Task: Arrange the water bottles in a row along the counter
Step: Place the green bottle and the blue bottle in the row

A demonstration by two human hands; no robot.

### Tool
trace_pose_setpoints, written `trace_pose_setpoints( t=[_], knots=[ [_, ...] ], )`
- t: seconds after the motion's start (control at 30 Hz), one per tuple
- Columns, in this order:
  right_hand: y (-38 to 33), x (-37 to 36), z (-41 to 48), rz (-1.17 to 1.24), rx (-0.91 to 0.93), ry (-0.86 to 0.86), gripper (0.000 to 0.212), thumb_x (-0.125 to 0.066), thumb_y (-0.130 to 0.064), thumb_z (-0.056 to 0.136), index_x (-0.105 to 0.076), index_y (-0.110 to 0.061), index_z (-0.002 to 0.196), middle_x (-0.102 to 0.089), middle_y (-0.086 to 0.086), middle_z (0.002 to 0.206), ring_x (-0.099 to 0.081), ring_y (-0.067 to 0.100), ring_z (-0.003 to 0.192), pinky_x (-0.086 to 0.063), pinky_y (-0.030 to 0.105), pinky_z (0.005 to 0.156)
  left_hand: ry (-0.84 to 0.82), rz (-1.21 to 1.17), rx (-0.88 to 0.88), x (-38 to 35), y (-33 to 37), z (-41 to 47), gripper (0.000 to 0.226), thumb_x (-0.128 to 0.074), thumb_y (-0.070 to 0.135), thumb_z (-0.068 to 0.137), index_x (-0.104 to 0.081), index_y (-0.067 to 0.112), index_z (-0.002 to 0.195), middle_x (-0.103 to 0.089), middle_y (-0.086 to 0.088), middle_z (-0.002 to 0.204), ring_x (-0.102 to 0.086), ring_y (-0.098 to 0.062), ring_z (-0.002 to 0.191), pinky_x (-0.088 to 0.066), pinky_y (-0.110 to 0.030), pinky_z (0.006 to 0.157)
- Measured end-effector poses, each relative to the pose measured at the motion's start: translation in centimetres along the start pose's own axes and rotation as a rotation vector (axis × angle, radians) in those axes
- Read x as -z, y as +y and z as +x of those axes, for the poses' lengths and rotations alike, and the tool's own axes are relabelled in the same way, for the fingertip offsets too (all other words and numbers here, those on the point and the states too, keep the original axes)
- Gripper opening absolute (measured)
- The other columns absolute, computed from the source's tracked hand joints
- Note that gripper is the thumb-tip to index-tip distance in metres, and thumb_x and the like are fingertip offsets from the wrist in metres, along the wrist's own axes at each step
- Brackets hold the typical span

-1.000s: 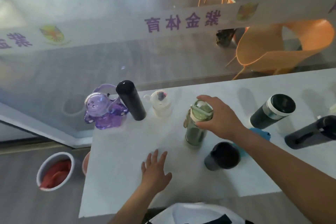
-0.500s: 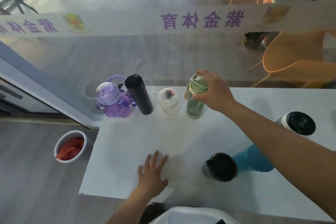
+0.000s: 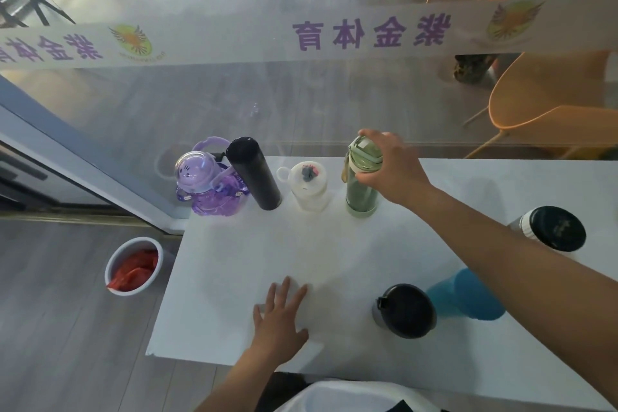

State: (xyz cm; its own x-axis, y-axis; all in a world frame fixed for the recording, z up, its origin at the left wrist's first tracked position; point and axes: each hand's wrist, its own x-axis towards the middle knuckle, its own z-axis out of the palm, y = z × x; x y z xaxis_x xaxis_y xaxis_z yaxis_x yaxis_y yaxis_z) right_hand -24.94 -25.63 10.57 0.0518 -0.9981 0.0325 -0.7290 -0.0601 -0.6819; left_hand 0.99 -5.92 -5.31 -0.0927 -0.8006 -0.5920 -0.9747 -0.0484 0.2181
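Along the far edge of the white counter (image 3: 234, 261) stand a purple bottle (image 3: 207, 187), a tall black bottle (image 3: 255, 174), a small white bottle (image 3: 307, 186) and a green bottle (image 3: 363, 177), side by side. My right hand (image 3: 391, 167) grips the green bottle's lid; the bottle stands upright on the counter. My left hand (image 3: 279, 321) lies flat on the counter near the front edge, fingers spread. A black-lidded cup (image 3: 406, 309), a blue bottle (image 3: 468, 298) and a dark-lidded bottle (image 3: 551, 227) stand to the right, partly hidden by my forearm.
A glass wall with a printed banner (image 3: 334, 33) runs directly behind the counter. On the floor to the left sits a white bucket (image 3: 133, 266) with red contents. An orange chair (image 3: 551, 104) stands beyond the glass.
My right hand carried the green bottle from mid-counter to the far edge and set it down beside the white bottle. My left hand stayed flat on the counter.
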Motion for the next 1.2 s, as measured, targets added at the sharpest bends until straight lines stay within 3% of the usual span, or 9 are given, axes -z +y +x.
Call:
trace_pose_setpoints(
  t=[0.17,0.3,0.43,0.6,0.8,1.0,1.2],
  knots=[
    [0.3,0.3,-0.2,0.013,-0.004,-0.037,0.078,-0.076,-0.024,0.072,-0.041,-0.037,0.140,-0.048,0.002,0.126,-0.053,0.022,0.108,-0.048,0.036,0.090,0.005,0.002,0.001,0.1,0.2,-0.1,0.083,-0.055,0.042,0.090,0.002,0.052,0.150,0.020,0.012,0.162,0.017,-0.020,0.150,-0.005,-0.056,0.119],
    [0.2,1.6,-1.8,0.031,-0.057,-0.011,0.093,-0.081,-0.036,0.070,-0.027,-0.038,0.146,-0.043,0.002,0.136,-0.049,0.016,0.114,-0.044,0.033,0.089,-0.014,-0.012,-0.004,0.7,0.6,0.0,0.082,-0.055,0.044,0.090,0.000,0.050,0.151,0.015,0.009,0.163,0.014,-0.024,0.151,-0.006,-0.055,0.120],
    [1.1,3.4,-5.8,-0.023,-0.240,0.057,0.080,-0.073,-0.048,0.079,-0.033,-0.030,0.146,-0.035,0.002,0.152,-0.039,0.022,0.135,-0.038,0.038,0.103,-0.027,-0.017,-0.076,2.0,1.9,0.8,0.081,-0.055,0.046,0.090,-0.004,0.045,0.152,0.012,0.006,0.164,0.012,-0.025,0.151,-0.002,-0.054,0.120],
    [3.3,5.4,-13.1,-0.221,-0.420,-0.070,0.056,-0.069,-0.046,0.081,-0.052,-0.030,0.132,-0.047,0.005,0.141,-0.047,0.026,0.126,-0.038,0.041,0.104,-0.010,0.000,-0.220,3.9,4.3,2.5,0.078,-0.053,0.047,0.091,-0.005,0.043,0.153,0.011,0.005,0.164,0.011,-0.026,0.151,0.001,-0.052,0.120],
    [4.6,5.3,-20.6,-0.264,-0.592,-0.117,0.075,-0.077,-0.039,0.070,-0.044,-0.037,0.137,-0.043,0.002,0.140,-0.047,0.024,0.123,-0.043,0.040,0.101,-0.049,0.054,-0.290,3.8,7.0,4.1,0.078,-0.053,0.046,0.092,-0.005,0.041,0.154,0.013,0.003,0.164,0.011,-0.028,0.151,-0.002,-0.055,0.119],
    [5.7,2.9,-22.1,-0.256,-0.553,-0.007,0.073,-0.075,-0.021,0.072,-0.043,-0.033,0.136,-0.045,0.003,0.130,-0.052,0.025,0.109,-0.048,0.037,0.094,-0.098,0.099,-0.293,2.4,7.1,4.3,0.080,-0.052,0.046,0.091,-0.002,0.043,0.153,0.016,0.002,0.164,0.013,-0.028,0.150,-0.003,-0.058,0.119],
    [5.3,4.0,-18.1,-0.222,-0.499,0.064,0.070,-0.074,-0.022,0.067,-0.047,-0.033,0.131,-0.044,0.000,0.118,-0.049,0.021,0.103,-0.047,0.033,0.088,-0.094,0.182,-0.322,1.4,6.4,4.0,0.080,-0.050,0.044,0.091,-0.001,0.042,0.154,0.021,0.000,0.163,0.019,-0.028,0.149,0.001,-0.059,0.118]
  ],
)
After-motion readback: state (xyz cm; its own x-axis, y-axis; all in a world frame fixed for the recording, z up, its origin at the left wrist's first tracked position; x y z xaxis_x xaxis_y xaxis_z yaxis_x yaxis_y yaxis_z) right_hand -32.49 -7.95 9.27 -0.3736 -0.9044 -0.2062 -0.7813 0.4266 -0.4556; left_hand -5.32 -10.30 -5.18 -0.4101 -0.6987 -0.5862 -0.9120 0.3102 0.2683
